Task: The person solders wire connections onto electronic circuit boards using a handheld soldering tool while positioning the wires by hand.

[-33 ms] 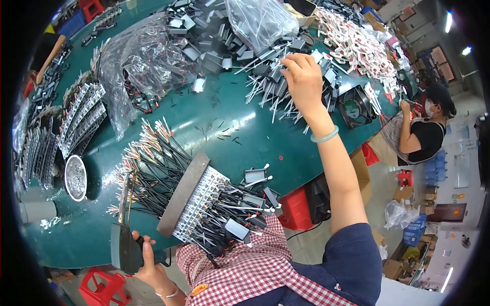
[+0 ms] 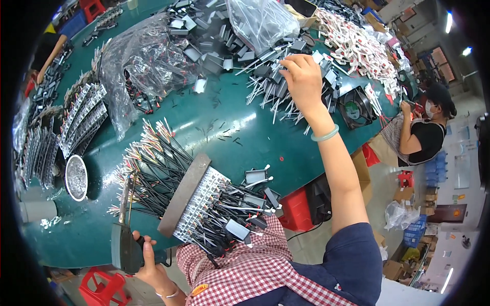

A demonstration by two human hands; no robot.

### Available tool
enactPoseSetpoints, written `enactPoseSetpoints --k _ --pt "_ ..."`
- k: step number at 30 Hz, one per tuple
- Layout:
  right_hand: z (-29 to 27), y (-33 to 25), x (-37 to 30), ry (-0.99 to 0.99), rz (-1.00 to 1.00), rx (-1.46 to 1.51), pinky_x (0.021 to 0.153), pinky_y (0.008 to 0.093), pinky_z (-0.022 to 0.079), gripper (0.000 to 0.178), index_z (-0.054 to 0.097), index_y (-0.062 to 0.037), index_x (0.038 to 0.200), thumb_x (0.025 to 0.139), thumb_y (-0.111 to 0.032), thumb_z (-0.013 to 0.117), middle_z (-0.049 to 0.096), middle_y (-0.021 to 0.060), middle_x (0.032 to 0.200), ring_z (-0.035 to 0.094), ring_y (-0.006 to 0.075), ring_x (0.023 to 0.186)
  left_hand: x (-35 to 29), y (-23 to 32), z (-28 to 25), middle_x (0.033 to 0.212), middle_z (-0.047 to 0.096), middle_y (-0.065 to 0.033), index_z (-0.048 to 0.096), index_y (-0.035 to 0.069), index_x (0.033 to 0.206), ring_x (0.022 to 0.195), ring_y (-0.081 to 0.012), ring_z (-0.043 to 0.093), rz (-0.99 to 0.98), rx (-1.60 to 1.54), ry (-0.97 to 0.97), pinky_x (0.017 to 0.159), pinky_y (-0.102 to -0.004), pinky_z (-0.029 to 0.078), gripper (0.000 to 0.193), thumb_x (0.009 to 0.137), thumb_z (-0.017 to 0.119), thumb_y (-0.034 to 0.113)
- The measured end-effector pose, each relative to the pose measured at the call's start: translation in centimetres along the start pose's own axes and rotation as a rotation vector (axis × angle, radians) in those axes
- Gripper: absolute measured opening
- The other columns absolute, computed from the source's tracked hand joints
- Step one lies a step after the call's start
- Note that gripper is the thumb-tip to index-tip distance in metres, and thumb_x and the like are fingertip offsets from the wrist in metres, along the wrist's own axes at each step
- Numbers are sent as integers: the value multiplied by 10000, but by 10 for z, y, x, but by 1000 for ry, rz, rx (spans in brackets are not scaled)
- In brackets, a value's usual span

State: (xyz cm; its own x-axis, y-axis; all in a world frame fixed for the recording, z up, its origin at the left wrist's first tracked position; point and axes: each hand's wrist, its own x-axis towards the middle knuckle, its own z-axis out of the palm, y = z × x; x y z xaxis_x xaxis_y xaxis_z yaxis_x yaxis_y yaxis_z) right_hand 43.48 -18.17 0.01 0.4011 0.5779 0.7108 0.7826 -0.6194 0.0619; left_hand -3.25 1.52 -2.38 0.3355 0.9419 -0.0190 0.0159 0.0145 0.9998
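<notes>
My left hand (image 2: 148, 262) is closed round a soldering gun (image 2: 126, 247), its long metal tip pointing up over the table. Right of that tip, a row of small circuit boards (image 2: 203, 199) lies against a grey bar (image 2: 185, 195). Black cables (image 2: 158, 168) with stripped coloured ends fan out at the left; leads with small grey-black housings (image 2: 237, 229) hang on the near side. My right hand (image 2: 304, 79) reaches over a pile of dark housings with white wires (image 2: 275, 84). Its fingers are bent toward the thumb; anything between the fingertips cannot be made out.
A clear plastic bag (image 2: 148, 61) covers wired parts at the far left. More board panels (image 2: 84, 117) stand near a round metal bowl (image 2: 76, 177). Heaped white connectors (image 2: 357, 46) and a black fan (image 2: 354, 107) lie right. A masked co-worker (image 2: 426, 127) sits beyond.
</notes>
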Motion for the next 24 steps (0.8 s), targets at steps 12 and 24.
enactPoseSetpoints --k 12,24 --pt "21 -22 20 -273 -135 -105 947 415 437 328 703 -113 1016 707 -165 797 651 27 1001 592 253 1026 2 2 6 1184 651 -167 544 -64 1268 898 -197 658 -18 -65 6 740 -310 565 414 867 648 -67" --pt "-38 -74 6 -328 3 513 860 369 503 382 685 -55 1130 757 13 734 651 113 1046 626 300 993 1 14 19 1159 649 -163 527 -41 1295 877 -200 656 -57 -158 -61 712 -307 566 476 839 665 -65"
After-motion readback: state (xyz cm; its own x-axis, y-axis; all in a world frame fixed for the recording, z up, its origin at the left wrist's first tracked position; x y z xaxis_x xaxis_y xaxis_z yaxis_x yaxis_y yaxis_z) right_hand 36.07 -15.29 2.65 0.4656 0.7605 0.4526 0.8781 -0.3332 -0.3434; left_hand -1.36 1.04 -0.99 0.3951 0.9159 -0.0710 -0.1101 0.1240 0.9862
